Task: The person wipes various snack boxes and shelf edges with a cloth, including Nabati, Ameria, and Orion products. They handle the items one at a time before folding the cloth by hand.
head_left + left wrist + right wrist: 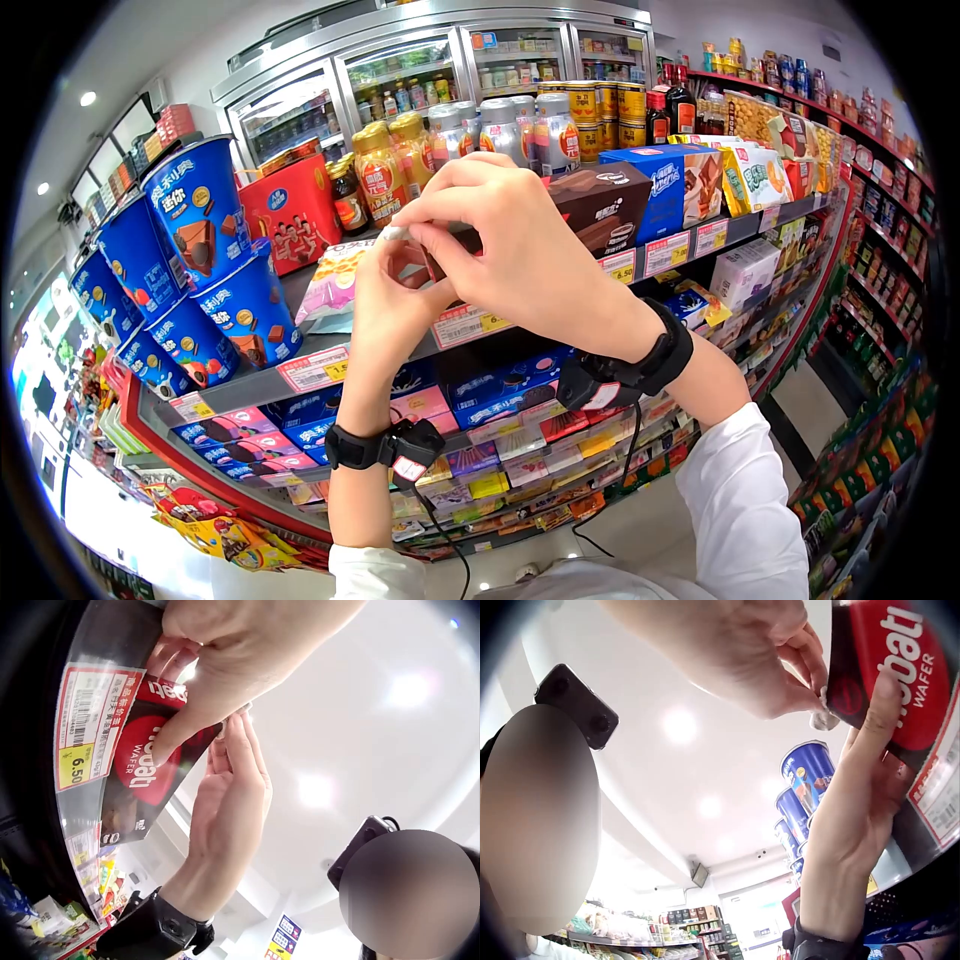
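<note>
Pinching fingertips: our right hand [520,240] grips a small pale piece [823,720] at a corner of the dark wafer box [139,776]; what the piece is, we cannot tell.
Steadying grip: our left hand [395,300] holds that box, thumb across its red-and-dark face and the other fingers partly hidden behind it.
Wafer box: it sits at the front of the shelf [410,352], right behind a price label [94,724]; from above, our hands hide most of it.
Step in hand: we seem to be working at the box's corner, one hand bracing and the other handling the pale piece; whether that corner is open or sealed, we cannot make out.
Next move: it calls for us to hold the box firm without crushing the card, and to guide the pale piece with a light, controlled pinch.
Left of our hands: a snack bag [335,280] lies near, with a red box [290,215] and stacked blue tubs [205,215] beyond.
Behind: gold-capped bottles [380,175] stand in front of the glass-door fridges [400,75].
Right: brown packages [605,205] sit beside a blue box [655,200].
</note>
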`<state>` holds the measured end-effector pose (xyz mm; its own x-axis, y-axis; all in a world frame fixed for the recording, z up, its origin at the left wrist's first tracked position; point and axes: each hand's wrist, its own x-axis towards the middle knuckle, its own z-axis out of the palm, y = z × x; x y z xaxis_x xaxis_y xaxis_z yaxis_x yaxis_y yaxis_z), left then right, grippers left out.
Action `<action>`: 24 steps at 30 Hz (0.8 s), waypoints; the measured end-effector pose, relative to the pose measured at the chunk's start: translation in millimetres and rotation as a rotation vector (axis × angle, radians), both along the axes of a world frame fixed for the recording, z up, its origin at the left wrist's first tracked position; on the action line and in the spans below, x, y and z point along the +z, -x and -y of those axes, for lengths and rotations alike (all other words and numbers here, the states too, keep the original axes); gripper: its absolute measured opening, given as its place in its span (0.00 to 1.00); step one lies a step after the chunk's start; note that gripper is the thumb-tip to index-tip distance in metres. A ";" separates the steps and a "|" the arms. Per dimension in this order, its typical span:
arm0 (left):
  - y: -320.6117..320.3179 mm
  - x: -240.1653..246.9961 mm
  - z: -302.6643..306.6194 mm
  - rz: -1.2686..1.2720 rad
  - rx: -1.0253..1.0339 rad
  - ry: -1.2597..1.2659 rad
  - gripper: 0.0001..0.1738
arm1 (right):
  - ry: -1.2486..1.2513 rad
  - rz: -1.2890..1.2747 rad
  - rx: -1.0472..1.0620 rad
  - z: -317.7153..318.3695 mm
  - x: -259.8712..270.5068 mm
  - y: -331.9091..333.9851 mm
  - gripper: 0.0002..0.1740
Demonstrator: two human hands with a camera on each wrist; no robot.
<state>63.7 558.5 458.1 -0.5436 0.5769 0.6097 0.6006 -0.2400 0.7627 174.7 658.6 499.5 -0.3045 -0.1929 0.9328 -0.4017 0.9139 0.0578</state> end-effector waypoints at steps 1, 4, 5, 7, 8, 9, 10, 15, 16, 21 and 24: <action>-2.0 0.5 1.0 0.013 -0.008 -0.001 0.29 | 0.019 -0.012 0.024 0.6 -0.6 -0.8 0.05; -4.0 2.0 1.0 0.027 -0.049 -0.022 0.29 | 0.097 -0.058 0.074 2.0 -1.9 -2.3 0.05; -2.4 1.6 -0.4 0.018 -0.076 -0.040 0.28 | 0.138 -0.077 0.076 -0.4 -1.6 -3.2 0.05; -1.0 1.8 -0.6 0.006 -0.136 -0.054 0.27 | 0.095 -0.111 -0.040 -8.7 0.6 -9.5 0.06; -1.7 1.9 -0.2 0.006 -0.144 -0.053 0.27 | 0.086 -0.080 -0.013 -12.6 -0.8 -11.0 0.06; -2.5 2.2 0.2 0.005 -0.151 -0.052 0.26 | 0.079 -0.049 0.014 -16.9 -3.4 -10.8 0.06; -3.0 2.2 0.6 0.004 -0.157 -0.050 0.26 | 0.072 -0.018 0.042 -19.5 -4.4 -12.1 0.06; -3.7 2.4 0.0 0.001 -0.152 -0.046 0.25 | 0.064 0.113 -0.044 -36.4 6.9 -32.8 0.08; -3.6 3.2 0.1 0.005 -0.146 -0.035 0.25 | 0.078 0.125 -0.054 -42.6 8.1 -36.7 0.09; -3.0 4.7 0.8 -0.019 -0.102 -0.005 0.23 | 0.137 0.165 -0.300 -86.0 7.7 -71.5 0.08; -2.4 3.1 0.5 -0.026 -0.101 -0.027 0.23 | 0.158 0.124 -0.398 -107.9 8.9 -92.0 0.08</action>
